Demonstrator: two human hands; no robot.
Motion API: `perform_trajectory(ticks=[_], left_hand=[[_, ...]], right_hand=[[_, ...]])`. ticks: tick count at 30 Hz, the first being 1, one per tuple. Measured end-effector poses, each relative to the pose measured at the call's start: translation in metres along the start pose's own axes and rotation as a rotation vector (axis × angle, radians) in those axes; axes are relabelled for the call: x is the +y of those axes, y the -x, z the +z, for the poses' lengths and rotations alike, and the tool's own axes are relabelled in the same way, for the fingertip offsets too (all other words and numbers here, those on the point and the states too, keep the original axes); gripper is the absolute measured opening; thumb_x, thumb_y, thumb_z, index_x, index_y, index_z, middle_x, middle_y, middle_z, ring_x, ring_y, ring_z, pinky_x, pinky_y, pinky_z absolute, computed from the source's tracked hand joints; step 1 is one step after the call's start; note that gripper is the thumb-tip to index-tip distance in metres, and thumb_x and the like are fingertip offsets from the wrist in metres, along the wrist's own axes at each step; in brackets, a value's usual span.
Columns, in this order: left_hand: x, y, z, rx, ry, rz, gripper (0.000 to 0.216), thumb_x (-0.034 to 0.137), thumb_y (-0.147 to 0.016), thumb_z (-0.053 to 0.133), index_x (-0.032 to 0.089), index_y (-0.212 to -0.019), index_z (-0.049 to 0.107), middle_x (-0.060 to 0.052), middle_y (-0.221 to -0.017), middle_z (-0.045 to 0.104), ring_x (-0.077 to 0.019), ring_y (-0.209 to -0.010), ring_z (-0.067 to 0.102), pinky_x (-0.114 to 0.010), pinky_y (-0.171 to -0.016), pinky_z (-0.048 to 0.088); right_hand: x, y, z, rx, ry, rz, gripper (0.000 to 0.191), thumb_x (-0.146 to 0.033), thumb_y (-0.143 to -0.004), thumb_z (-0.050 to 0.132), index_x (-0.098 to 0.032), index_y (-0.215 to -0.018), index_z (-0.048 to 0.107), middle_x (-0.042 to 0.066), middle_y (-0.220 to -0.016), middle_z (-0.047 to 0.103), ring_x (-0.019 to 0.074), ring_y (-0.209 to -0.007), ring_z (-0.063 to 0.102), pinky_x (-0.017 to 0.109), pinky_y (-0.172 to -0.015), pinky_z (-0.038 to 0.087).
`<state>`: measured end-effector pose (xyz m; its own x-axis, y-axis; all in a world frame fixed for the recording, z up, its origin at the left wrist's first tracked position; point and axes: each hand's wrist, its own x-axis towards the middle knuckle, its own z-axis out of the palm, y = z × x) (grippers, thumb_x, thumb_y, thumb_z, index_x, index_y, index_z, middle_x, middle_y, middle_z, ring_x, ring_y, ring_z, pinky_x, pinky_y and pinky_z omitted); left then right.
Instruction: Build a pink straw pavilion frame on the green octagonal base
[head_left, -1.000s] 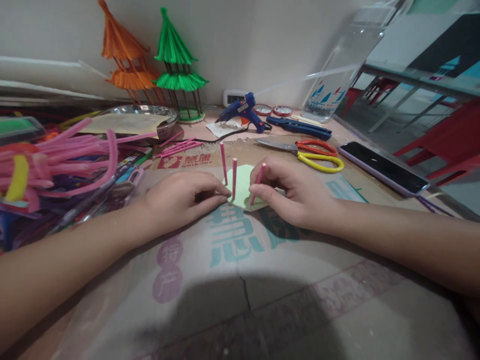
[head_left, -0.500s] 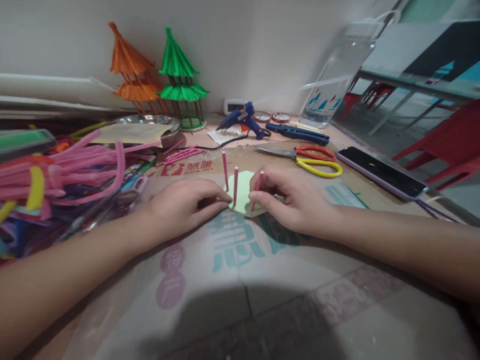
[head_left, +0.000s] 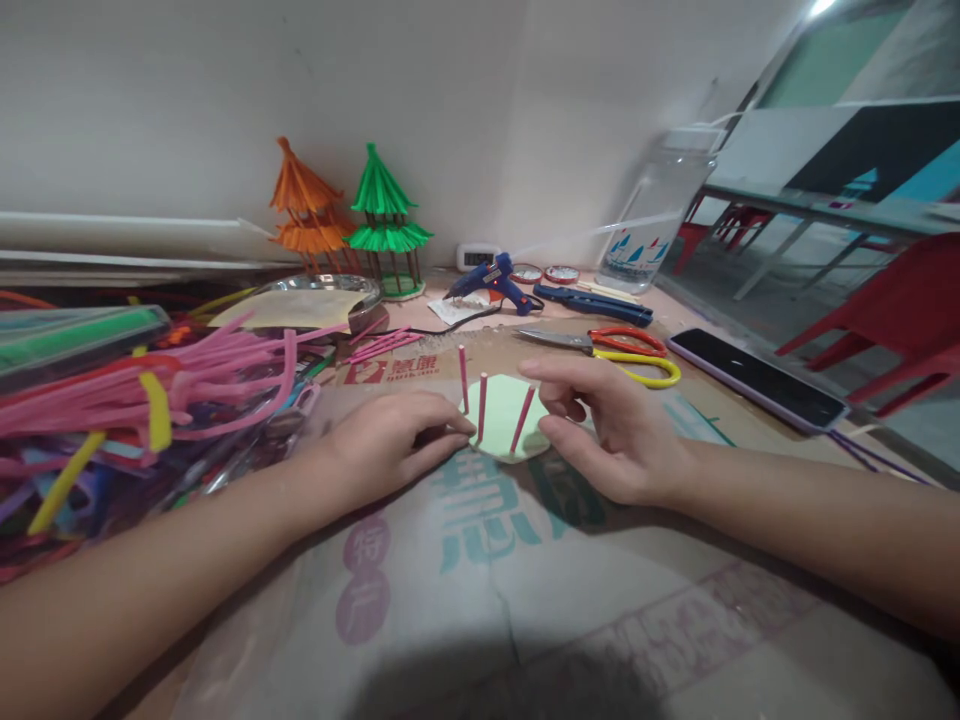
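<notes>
Head view: I see the left hand (head_left: 390,445) loosely curled, its index fingertip pressed flat on the near edge of a pale green octagonal paper base (head_left: 502,408). The base lies on printed corrugated cardboard (head_left: 480,560) covering the desk. Three thin pink sticks (head_left: 482,405) rise from the base, two upright. The right hand (head_left: 619,435) hovers just beside the tilted stick (head_left: 523,420), fingers spread wide, holding nothing. Fuzzy pink pipe cleaners (head_left: 210,365) are heaped at the left, and scissors (head_left: 630,350) lie behind.
</notes>
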<state>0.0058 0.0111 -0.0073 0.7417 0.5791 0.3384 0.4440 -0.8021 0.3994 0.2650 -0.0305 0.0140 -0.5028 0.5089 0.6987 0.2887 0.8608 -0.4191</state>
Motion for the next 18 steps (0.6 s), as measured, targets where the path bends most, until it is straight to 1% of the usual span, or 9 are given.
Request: perform_trajectory(ticks=[2, 4, 6, 8, 9, 11, 13, 16, 18], left_hand=[[0.000, 0.000, 0.000, 0.006, -0.003, 0.006, 0.020, 0.027, -0.099, 0.056, 0.022, -0.102, 0.075, -0.004, -0.096, 0.080, -0.0184, -0.087, 0.074, -0.029, -0.079, 0.054], [0.000, 0.000, 0.000, 0.002, -0.007, -0.008, 0.020, 0.027, -0.099, 0.057, 0.021, -0.101, 0.075, -0.004, -0.095, 0.080, -0.0184, -0.087, 0.074, -0.029, -0.077, 0.054], [0.001, 0.000, -0.001, -0.010, -0.013, -0.032, 0.019, 0.028, -0.099, 0.058, 0.021, -0.101, 0.076, -0.004, -0.094, 0.080, -0.0181, -0.085, 0.074, -0.028, -0.076, 0.054], [0.002, 0.000, -0.001, -0.015, -0.022, -0.041, 0.020, 0.030, -0.099, 0.058, 0.022, -0.100, 0.076, -0.003, -0.093, 0.081, -0.0180, -0.084, 0.074, -0.028, -0.076, 0.054], [0.002, 0.000, -0.001, -0.014, -0.029, -0.039, 0.020, 0.031, -0.099, 0.058, 0.022, -0.100, 0.076, -0.004, -0.094, 0.081, -0.0181, -0.085, 0.074, -0.028, -0.076, 0.054], [0.002, -0.001, -0.001, -0.008, -0.039, -0.026, 0.021, 0.033, -0.100, 0.058, 0.022, -0.100, 0.076, -0.004, -0.094, 0.081, -0.0182, -0.085, 0.074, -0.028, -0.076, 0.054], [0.001, 0.000, 0.000, 0.000, -0.043, -0.017, 0.021, 0.033, -0.100, 0.058, 0.021, -0.100, 0.076, -0.004, -0.094, 0.081, -0.0183, -0.084, 0.073, -0.028, -0.075, 0.054], [0.000, 0.000, 0.001, 0.006, -0.040, -0.015, 0.021, 0.034, -0.101, 0.059, 0.020, -0.100, 0.075, -0.005, -0.094, 0.080, -0.0190, -0.084, 0.073, -0.029, -0.074, 0.053], [-0.001, 0.000, 0.001, 0.000, -0.038, -0.026, 0.020, 0.034, -0.100, 0.060, 0.020, -0.101, 0.075, -0.005, -0.095, 0.080, -0.0194, -0.084, 0.073, -0.029, -0.075, 0.053]], right_hand=[[-0.001, 0.001, 0.000, -0.008, 0.016, -0.010, 0.040, -0.014, -0.097, 0.058, -0.027, -0.134, 0.053, -0.002, -0.089, 0.055, 0.0118, -0.070, 0.049, 0.025, -0.061, 0.044], [0.000, 0.001, 0.000, -0.008, -0.013, 0.023, 0.038, -0.016, -0.097, 0.059, -0.025, -0.134, 0.053, -0.003, -0.085, 0.052, 0.0115, -0.068, 0.049, 0.024, -0.059, 0.043], [0.003, -0.001, -0.001, -0.008, -0.046, 0.091, 0.030, -0.023, -0.099, 0.061, -0.023, -0.128, 0.054, -0.003, -0.082, 0.052, 0.0117, -0.067, 0.050, 0.024, -0.059, 0.043], [0.009, -0.004, -0.003, -0.008, -0.038, 0.199, 0.018, -0.032, -0.102, 0.058, -0.020, -0.115, 0.058, -0.001, -0.082, 0.056, 0.0125, -0.070, 0.053, 0.025, -0.061, 0.044], [0.013, -0.006, -0.004, -0.007, -0.024, 0.262, 0.017, -0.036, -0.103, 0.056, -0.019, -0.107, 0.059, 0.000, -0.082, 0.059, 0.0129, -0.071, 0.054, 0.026, -0.063, 0.044], [0.021, -0.008, -0.006, -0.008, -0.013, 0.382, 0.025, -0.041, -0.104, 0.054, -0.018, -0.096, 0.060, 0.000, -0.080, 0.061, 0.0131, -0.070, 0.054, 0.026, -0.062, 0.042], [0.024, -0.009, -0.006, -0.009, -0.027, 0.437, 0.029, -0.044, -0.103, 0.054, -0.018, -0.091, 0.060, 0.000, -0.078, 0.061, 0.0132, -0.069, 0.054, 0.026, -0.061, 0.041], [0.021, -0.008, -0.006, 0.004, -0.049, 0.372, 0.026, -0.043, -0.103, 0.057, -0.019, -0.097, 0.064, 0.001, -0.082, 0.064, 0.0144, -0.073, 0.058, 0.027, -0.064, 0.044], [0.014, -0.007, -0.005, 0.023, -0.059, 0.262, 0.023, -0.040, -0.103, 0.057, -0.021, -0.113, 0.065, 0.001, -0.083, 0.063, 0.0144, -0.073, 0.057, 0.027, -0.065, 0.046]])
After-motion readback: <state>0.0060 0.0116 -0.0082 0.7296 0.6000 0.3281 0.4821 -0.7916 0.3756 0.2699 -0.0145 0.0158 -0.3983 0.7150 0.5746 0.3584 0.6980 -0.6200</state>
